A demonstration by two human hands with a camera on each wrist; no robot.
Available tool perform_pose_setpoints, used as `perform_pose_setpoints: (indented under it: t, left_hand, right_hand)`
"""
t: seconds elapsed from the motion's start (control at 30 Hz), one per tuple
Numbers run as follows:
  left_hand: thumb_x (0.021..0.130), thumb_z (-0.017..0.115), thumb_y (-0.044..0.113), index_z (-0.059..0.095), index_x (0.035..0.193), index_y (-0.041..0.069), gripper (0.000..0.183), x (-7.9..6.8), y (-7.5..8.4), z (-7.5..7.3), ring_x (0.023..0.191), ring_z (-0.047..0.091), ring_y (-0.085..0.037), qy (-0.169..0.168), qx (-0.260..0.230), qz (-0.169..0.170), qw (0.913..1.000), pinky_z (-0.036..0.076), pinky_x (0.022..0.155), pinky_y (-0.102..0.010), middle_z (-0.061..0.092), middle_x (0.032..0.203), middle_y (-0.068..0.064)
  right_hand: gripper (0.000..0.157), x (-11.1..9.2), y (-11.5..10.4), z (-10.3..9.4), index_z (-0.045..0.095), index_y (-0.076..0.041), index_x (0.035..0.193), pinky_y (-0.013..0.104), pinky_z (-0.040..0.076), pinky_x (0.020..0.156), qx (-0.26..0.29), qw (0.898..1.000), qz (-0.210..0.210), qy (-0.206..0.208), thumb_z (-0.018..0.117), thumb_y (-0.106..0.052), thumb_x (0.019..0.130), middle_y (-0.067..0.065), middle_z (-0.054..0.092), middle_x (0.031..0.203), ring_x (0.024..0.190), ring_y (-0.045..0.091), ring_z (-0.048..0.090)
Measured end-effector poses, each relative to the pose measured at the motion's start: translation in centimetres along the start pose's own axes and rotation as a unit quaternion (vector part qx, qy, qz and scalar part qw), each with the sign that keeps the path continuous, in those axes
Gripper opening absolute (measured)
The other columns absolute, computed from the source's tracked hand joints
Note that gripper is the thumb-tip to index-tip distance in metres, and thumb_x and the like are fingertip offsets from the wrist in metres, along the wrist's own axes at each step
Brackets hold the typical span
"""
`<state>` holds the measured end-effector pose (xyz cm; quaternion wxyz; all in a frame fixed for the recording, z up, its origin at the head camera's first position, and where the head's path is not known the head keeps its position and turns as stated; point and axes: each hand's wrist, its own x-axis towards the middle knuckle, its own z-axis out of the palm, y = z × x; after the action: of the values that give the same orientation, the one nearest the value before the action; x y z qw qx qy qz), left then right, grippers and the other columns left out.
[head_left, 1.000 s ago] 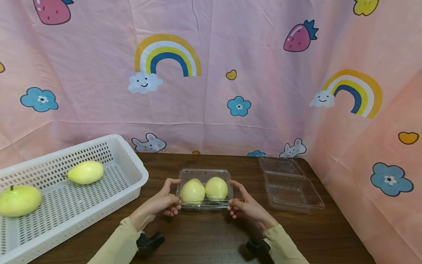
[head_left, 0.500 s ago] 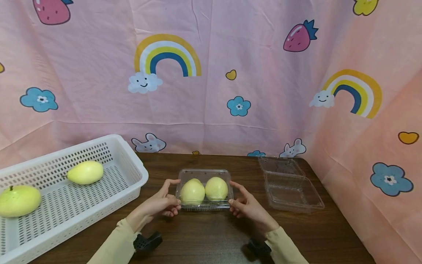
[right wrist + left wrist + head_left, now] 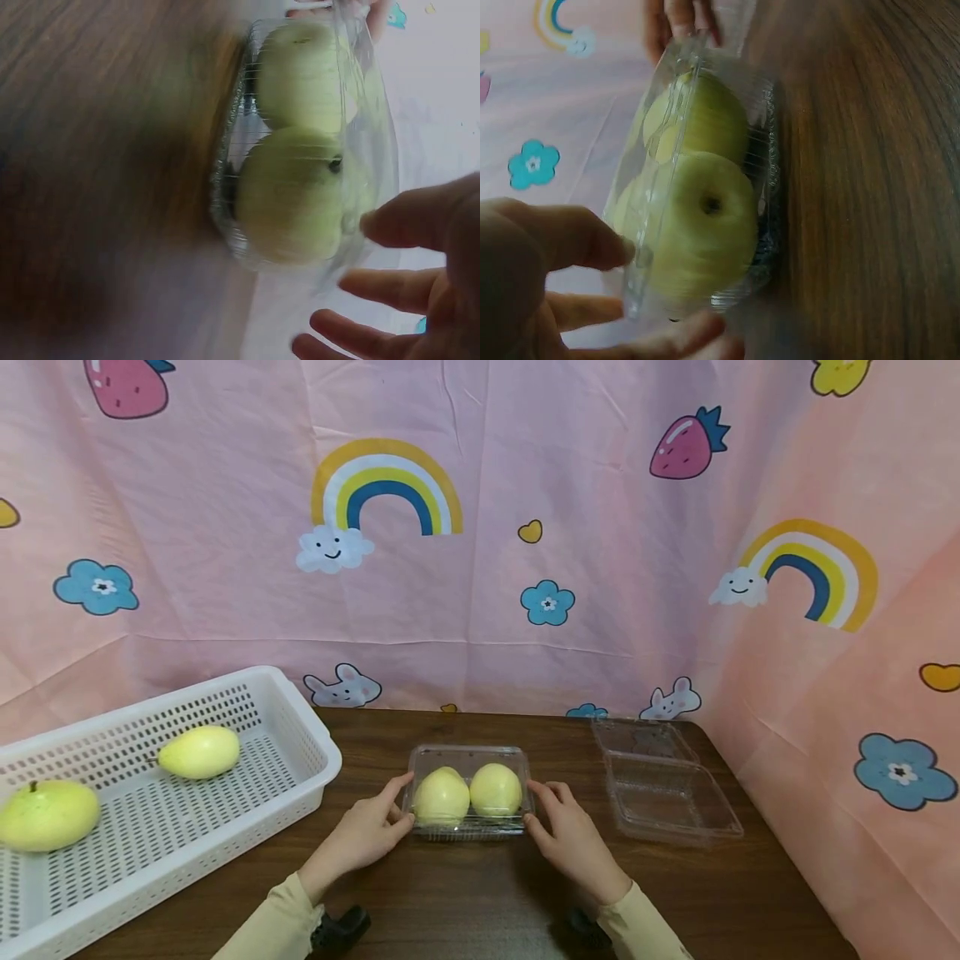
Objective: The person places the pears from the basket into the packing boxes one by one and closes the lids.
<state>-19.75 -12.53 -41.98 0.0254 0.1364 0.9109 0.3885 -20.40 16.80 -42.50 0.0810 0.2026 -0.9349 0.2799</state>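
Two pale yellow-green pears (image 3: 442, 797) lie side by side inside a clear plastic clamshell box (image 3: 468, 837), whose lid is down, on the table. At the box's left side is my left hand (image 3: 365, 831), thumb by the front corner and index finger farther back. My right hand (image 3: 572, 835) is at the opposite side in the same way. The left wrist view shows the left thumb (image 3: 604, 244) right at the lid's rim and the other fingers spread. In the right wrist view, the right fingers (image 3: 390, 289) are extended and spread beside the box.
A white perforated plastic basket (image 3: 300, 793) at the left holds a pear (image 3: 201, 752) and another yellow-green fruit (image 3: 48, 816). Another clear clamshell box (image 3: 667, 810) stands with its lid up at the right. A printed pink curtain (image 3: 480, 593) hangs behind the brown table (image 3: 480, 910).
Both hands have loosened from holding the box's sides; their lower fingers have uncurled from the front corners. The box stays in place, while the head view has shifted slightly.
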Motion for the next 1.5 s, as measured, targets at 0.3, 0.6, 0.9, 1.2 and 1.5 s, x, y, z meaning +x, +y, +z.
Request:
perform_pose_setpoints:
  t: [0.3, 0.6, 0.9, 1.2, 1.5]
  left_hand:
    - [0.086, 0.071, 0.015, 0.060, 0.125, -0.002, 0.044, -1.0, 2.1, 0.7, 0.092, 0.060, -0.039, 0.110, 0.234, 0.045, 0.9649, 0.052, 0.056, -0.047, 0.058, 0.113, -0.023]
    - [0.079, 0.077, 0.015, 0.062, 0.124, 0.000, 0.049, -1.3, 3.7, 1.0, 0.122, 0.044, -0.051, 0.130, 0.285, 0.108, 0.9434, 0.043, 0.089, -0.062, 0.052, 0.128, -0.030]
    - [0.082, 0.077, 0.018, 0.058, 0.131, 0.002, 0.055, -1.1, 4.9, 1.6, 0.127, 0.038, -0.050, 0.032, 0.259, 0.114, 0.9587, 0.033, 0.099, -0.063, 0.044, 0.138, -0.031]
    - [0.081, 0.078, 0.018, 0.055, 0.132, -0.003, 0.059, -0.9, 4.7, 1.9, 0.127, 0.038, -0.052, 0.027, 0.256, 0.119, 0.9589, 0.034, 0.101, -0.059, 0.040, 0.139, -0.035]
    - [0.079, 0.080, 0.019, 0.050, 0.133, -0.008, 0.068, -0.5, 4.4, 2.6, 0.127, 0.034, -0.056, 0.045, 0.253, 0.120, 0.9589, 0.038, 0.098, -0.059, 0.036, 0.137, -0.041]
  right_hand:
    - [0.034, -0.3, -1.3, -0.4, 0.065, 0.004, 0.113, 0.058, 0.045, 0.088, -0.113, 0.988, -0.082, 0.066, 0.074, -0.010, 0.083, 0.019, 0.059, 0.115, 0.120, 0.041, 0.051]
    - [0.044, -0.6, -2.7, -0.9, 0.061, 0.002, 0.120, 0.057, 0.036, 0.101, -0.151, 0.980, -0.129, 0.018, 0.076, -0.013, 0.082, 0.021, 0.057, 0.124, 0.123, 0.039, 0.049]
    - [0.061, -0.5, -3.6, -0.9, 0.050, 0.004, 0.135, 0.054, 0.044, 0.093, -0.159, 0.977, -0.130, -0.048, 0.076, -0.019, 0.084, 0.028, 0.044, 0.139, 0.124, 0.040, 0.047]
    - [0.062, 0.2, -3.8, -0.7, 0.048, 0.003, 0.138, 0.053, 0.047, 0.090, -0.180, 0.973, -0.132, -0.061, 0.074, -0.020, 0.086, 0.028, 0.045, 0.138, 0.125, 0.041, 0.046]
    - [0.066, 1.1, -3.5, 0.5, 0.047, 0.005, 0.135, 0.052, 0.051, 0.082, -0.193, 0.969, -0.150, -0.027, 0.078, -0.019, 0.082, 0.032, 0.044, 0.136, 0.125, 0.045, 0.044]
